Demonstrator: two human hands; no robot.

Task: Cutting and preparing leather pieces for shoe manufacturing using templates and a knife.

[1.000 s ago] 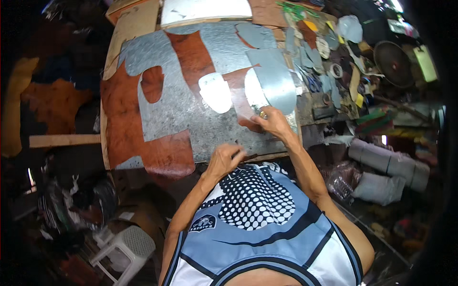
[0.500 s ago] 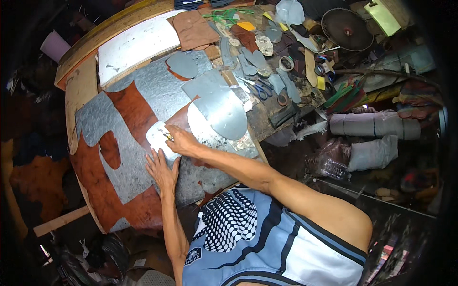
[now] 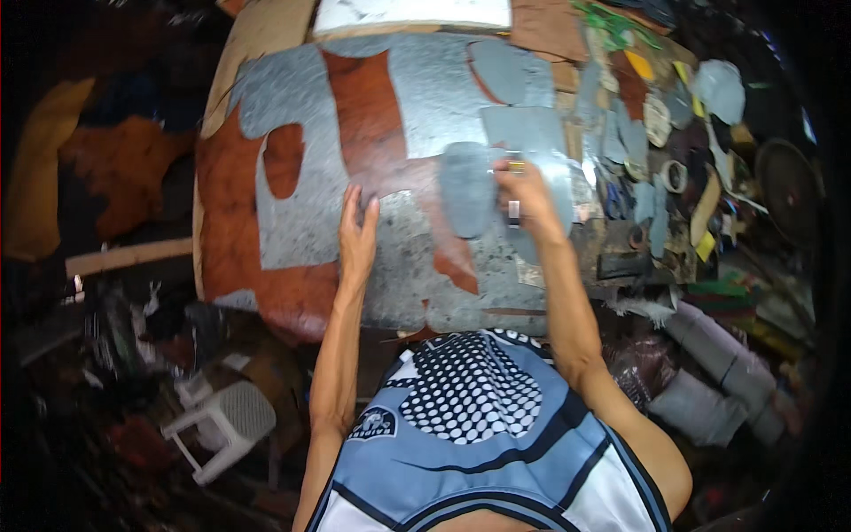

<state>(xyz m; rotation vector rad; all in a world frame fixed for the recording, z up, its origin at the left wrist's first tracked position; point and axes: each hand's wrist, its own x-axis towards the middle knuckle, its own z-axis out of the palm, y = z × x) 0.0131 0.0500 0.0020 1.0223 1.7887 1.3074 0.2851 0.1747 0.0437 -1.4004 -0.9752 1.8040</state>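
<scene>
My left hand (image 3: 357, 238) hovers over the grey metal-topped board (image 3: 306, 239), thumb apart from the fingers, holding nothing. To its right, my right hand (image 3: 529, 199) is closed around a slim tool (image 3: 514, 213) with yellow and pale parts, its kind partly hidden and blurred. Against those fingers is a grey oval template (image 3: 467, 191), smeared by motion; whether they grip it too is unclear. Red-brown leather (image 3: 368, 115) lies across the board, with a narrow pointed strip (image 3: 455, 266) nearer me. A larger grey rounded template (image 3: 523, 129) is partly behind my right hand.
Another rounded grey piece (image 3: 498, 73) lies at the board's far side. Blue-handled scissors (image 3: 614, 200), tape rolls and many cut scraps crowd the bench at right. A round fan (image 3: 789, 191) stands beyond them. A white plastic stool (image 3: 226, 426) is at lower left.
My right hand has lifted off the board and moved right, the oval template shifting with it. My left hand no longer presses on the template. The view has turned left.
</scene>
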